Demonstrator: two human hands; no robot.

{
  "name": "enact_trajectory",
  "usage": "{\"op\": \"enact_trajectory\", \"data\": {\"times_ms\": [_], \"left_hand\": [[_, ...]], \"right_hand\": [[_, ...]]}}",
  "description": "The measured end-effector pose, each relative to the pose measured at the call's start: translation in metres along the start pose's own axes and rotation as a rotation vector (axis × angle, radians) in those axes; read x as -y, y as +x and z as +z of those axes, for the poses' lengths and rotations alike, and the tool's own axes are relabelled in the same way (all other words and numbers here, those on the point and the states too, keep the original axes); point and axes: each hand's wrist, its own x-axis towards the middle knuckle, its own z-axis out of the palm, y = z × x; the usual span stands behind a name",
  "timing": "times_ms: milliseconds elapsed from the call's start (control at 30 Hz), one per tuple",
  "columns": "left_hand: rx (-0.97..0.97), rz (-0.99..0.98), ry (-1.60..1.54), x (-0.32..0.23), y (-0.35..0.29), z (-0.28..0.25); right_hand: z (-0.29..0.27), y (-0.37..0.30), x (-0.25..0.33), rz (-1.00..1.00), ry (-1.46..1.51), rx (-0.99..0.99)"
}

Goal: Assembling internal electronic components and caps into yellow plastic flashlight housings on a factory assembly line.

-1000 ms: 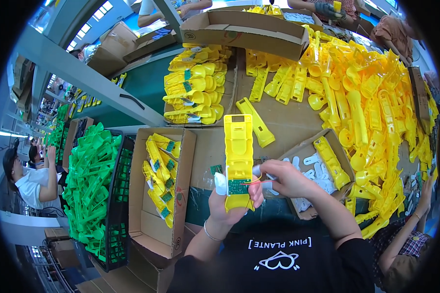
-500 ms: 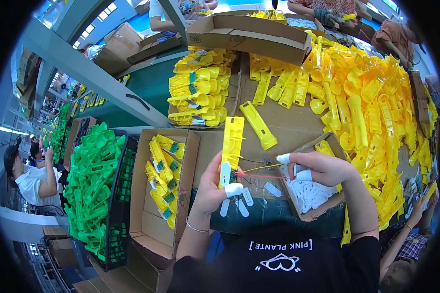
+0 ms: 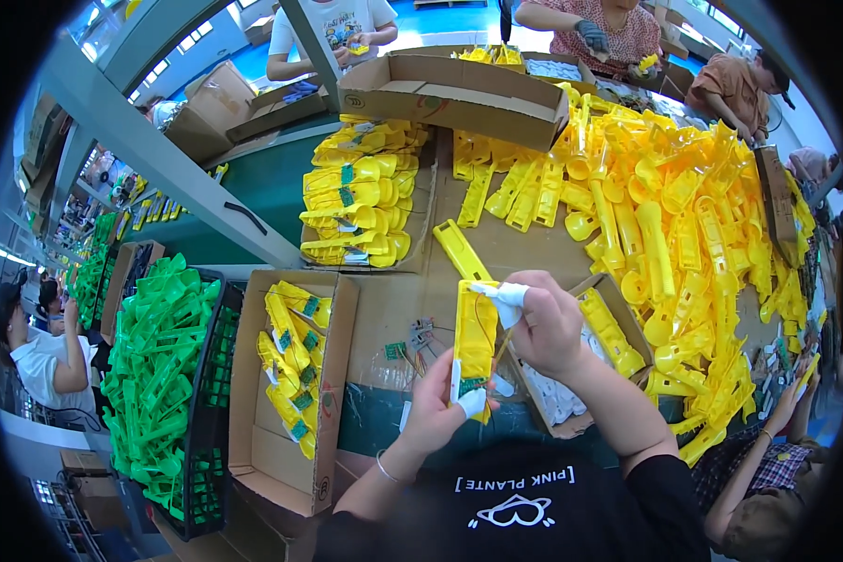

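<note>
Pinching a yellow casing (image 3: 479,328) by its near end, where a board (image 3: 475,385) sits, the left hand (image 3: 431,414) holds it above the green table (image 3: 373,419); the right hand (image 3: 550,326) bunches capped fingers at its far end, grip unclear. Boarded casings (image 3: 288,323) lie boxed; a seemingly unboarded heap (image 3: 670,258) is left. Cardboard (image 3: 398,300) spreads beyond, then co-workers (image 3: 361,23).

Blue floor (image 3: 445,17) lies at twelve o'clock, bright windows (image 3: 195,37) near eleven, a grey frame (image 3: 173,164) at ten, a lit tube (image 3: 7,254) at nine, the green table (image 3: 370,423) at seven.
</note>
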Motion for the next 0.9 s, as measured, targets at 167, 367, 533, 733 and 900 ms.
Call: {"op": "enact_trajectory", "data": {"times_ms": [167, 367, 533, 733, 900], "left_hand": [[-0.002, 0.045, 0.164, 0.003, -0.003, -0.013], [0.102, -0.092, -0.260, -0.006, -0.019, -0.006], [0.068, -0.097, -0.291, -0.004, -0.027, -0.015], [0.093, -0.110, -0.351, 0.005, -0.028, -0.024], [-0.118, 0.142, -0.073, -0.017, -0.026, -0.047]], "right_hand": [[-0.012, 0.013, 0.001, -0.105, -0.171, 0.327], [0.001, 0.003, -0.024, 0.154, 0.093, 0.556], [0.002, -0.003, -0.002, 0.626, 0.582, 0.507], [0.017, -0.016, -0.005, 0.771, 1.083, 0.458], [0.055, 0.010, -0.027, 0.705, 0.868, 0.638]]}}
